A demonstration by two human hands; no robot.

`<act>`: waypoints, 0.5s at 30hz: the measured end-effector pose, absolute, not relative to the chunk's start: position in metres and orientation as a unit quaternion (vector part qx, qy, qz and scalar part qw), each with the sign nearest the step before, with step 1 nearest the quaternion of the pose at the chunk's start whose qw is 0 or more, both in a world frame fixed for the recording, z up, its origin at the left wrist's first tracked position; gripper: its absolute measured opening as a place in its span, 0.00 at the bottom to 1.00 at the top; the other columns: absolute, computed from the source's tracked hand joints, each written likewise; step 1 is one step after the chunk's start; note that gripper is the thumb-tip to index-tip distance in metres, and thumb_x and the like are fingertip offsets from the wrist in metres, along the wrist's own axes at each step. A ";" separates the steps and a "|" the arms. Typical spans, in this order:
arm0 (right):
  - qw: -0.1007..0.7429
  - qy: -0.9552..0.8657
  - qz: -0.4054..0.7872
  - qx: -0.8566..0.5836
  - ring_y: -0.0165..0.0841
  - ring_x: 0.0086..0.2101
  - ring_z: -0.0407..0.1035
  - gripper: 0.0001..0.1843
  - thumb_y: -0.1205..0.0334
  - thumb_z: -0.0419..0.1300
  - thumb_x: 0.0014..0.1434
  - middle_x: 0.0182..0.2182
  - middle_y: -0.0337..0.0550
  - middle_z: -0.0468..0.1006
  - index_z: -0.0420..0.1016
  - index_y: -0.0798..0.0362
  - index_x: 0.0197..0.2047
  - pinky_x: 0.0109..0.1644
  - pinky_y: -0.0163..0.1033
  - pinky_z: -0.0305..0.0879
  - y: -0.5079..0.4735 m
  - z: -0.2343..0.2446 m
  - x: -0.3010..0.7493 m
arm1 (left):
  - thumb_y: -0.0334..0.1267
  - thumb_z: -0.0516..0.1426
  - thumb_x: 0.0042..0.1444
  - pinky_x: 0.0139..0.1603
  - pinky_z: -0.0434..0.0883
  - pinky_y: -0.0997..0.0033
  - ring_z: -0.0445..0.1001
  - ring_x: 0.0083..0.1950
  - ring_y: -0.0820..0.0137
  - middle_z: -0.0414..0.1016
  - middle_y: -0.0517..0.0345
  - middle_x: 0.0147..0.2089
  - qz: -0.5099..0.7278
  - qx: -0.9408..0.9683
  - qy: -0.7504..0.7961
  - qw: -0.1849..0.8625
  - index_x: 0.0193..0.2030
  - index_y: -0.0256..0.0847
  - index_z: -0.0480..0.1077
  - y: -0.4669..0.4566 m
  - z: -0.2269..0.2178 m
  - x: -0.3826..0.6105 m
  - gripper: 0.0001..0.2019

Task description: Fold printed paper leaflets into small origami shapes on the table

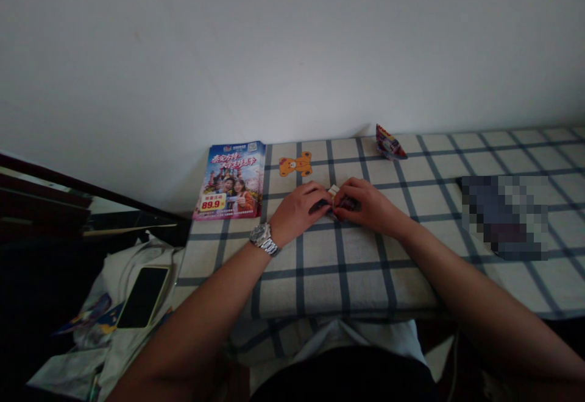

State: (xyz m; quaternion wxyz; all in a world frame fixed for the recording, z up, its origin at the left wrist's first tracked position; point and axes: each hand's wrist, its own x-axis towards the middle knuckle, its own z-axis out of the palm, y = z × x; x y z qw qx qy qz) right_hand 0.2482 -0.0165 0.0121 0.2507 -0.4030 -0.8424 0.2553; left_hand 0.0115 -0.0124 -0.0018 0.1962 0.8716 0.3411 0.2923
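Just above the middle of the checked cloth, my left hand (304, 207) and my right hand (363, 204) meet with fingertips pinched together. Between them is a small printed wrapper (339, 212), dark purple with red and pale bits; the fingers cover most of it. Both hands are closed on it. A silver watch sits on my left wrist. Behind my left hand lies a flat orange bear cutout (296, 164). Farther back, close to the wall, a folded packet in purple and red (389, 144) stands partly upright, apart from both hands.
A stack of colourful flyers (231, 179) lies at the table's left end. Below that end, a phone (143, 296) rests on white bags (112, 280). A pixelated dark object (505, 216) lies on the right. The wall (292, 55) borders the table's back edge.
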 end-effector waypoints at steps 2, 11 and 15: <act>0.251 -0.844 0.257 -0.398 0.40 0.44 0.72 0.02 0.62 0.68 0.63 0.43 0.46 0.75 0.81 0.49 0.41 0.51 0.46 0.68 -0.016 0.011 0.250 | 0.32 0.62 0.66 0.54 0.75 0.61 0.76 0.51 0.65 0.75 0.55 0.50 0.293 0.871 0.342 0.195 0.47 0.42 0.75 -0.013 -0.001 0.012 0.05; 0.247 -0.843 0.256 -0.404 0.39 0.43 0.72 0.06 0.64 0.71 0.59 0.42 0.45 0.76 0.80 0.49 0.41 0.49 0.44 0.68 -0.015 0.011 0.251 | 0.33 0.62 0.67 0.54 0.75 0.62 0.76 0.52 0.66 0.75 0.55 0.51 0.292 0.871 0.344 0.192 0.48 0.43 0.75 -0.012 -0.003 0.011 0.05; 0.255 -0.846 0.261 -0.388 0.38 0.43 0.73 0.02 0.63 0.69 0.62 0.42 0.44 0.77 0.81 0.49 0.39 0.48 0.44 0.69 -0.014 0.012 0.253 | 0.33 0.61 0.67 0.53 0.76 0.63 0.77 0.51 0.66 0.75 0.56 0.50 0.292 0.871 0.345 0.191 0.48 0.44 0.75 -0.013 -0.002 0.011 0.05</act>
